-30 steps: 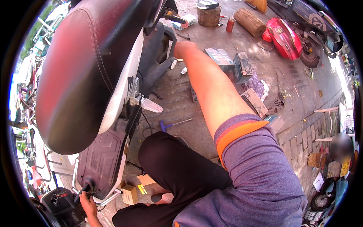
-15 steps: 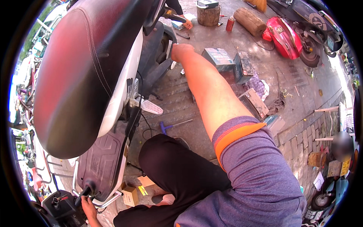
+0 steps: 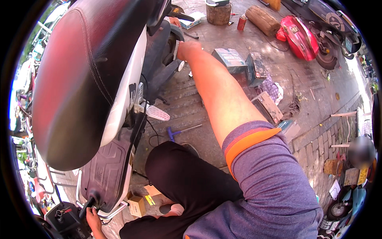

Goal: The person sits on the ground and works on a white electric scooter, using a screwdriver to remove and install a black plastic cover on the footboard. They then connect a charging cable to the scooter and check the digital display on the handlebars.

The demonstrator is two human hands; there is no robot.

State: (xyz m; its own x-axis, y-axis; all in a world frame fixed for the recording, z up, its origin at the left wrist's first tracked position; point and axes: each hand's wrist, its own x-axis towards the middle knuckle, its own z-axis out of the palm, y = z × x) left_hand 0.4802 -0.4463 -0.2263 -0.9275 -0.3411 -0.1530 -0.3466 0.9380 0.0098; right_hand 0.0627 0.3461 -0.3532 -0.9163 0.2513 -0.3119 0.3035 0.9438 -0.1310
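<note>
An electric scooter with a dark red and black seat (image 3: 67, 79) stands to my left. Down at the lower left, my left hand (image 3: 94, 219) has its fingers closed round a black handlebar grip (image 3: 86, 205). My right arm reaches far out to the scooter's rear. There my right hand (image 3: 189, 51) is closed beside the rear wheel (image 3: 171, 40) and a dark mudguard piece (image 3: 165, 75); its fingertips and what they grip are hidden. Just beyond, partly behind the scooter, shows another person's hand (image 3: 174, 21). Below the scooter's side a pink-white footrest (image 3: 158, 112) sticks out.
A blue-handled tool (image 3: 172, 133) lies on the paving near my knee. Battery-like boxes (image 3: 230, 60) stand right of my arm. Farther off are a log (image 3: 262, 20), a red can (image 3: 242, 22), a stump (image 3: 218, 14) and a red scooter panel (image 3: 298, 38). A small carton (image 3: 137, 206) sits by my foot.
My right hand has shifted slightly left and away. The dark part at the rear has moved, showing more of the wheel. The other person's hand has moved left, off the white box.
</note>
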